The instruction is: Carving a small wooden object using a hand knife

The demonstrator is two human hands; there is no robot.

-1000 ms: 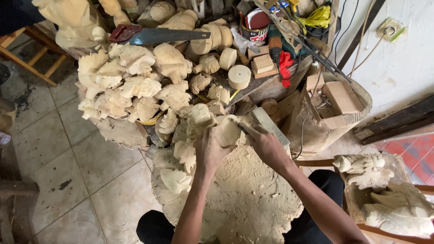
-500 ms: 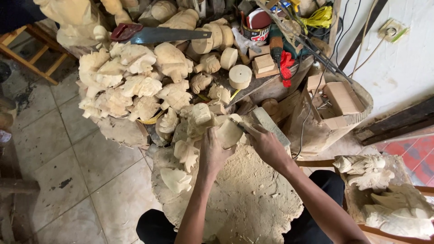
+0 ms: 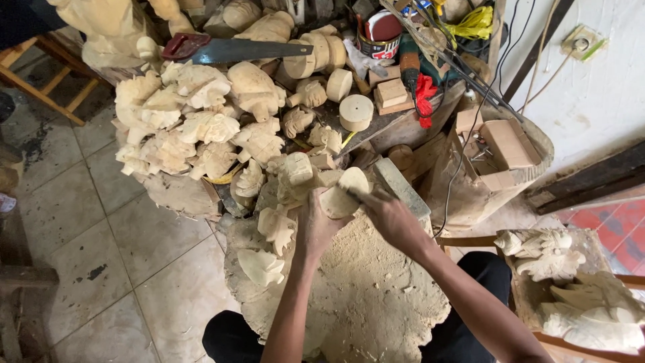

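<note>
My left hand (image 3: 316, 227) grips a pale carved wooden piece (image 3: 339, 195) and holds it upright over a sawdust-covered stump (image 3: 376, 296). My right hand (image 3: 386, 214) is closed around a thin dark tool handle whose tip rests against the piece's right side; the tool itself is mostly hidden by my fingers. Both forearms reach up from the bottom of the view.
A heap of pale carvings (image 3: 195, 128) lies to the upper left, with a handsaw (image 3: 235, 48) across it. Wooden discs (image 3: 356, 111), blocks and a tin crowd the back. A cardboard box (image 3: 507, 144) sits right, more carvings (image 3: 578, 296) at lower right. Tiled floor (image 3: 101, 255) is left.
My hands and the carved piece have shifted only slightly; the right hand has edged a little against the piece's side.
</note>
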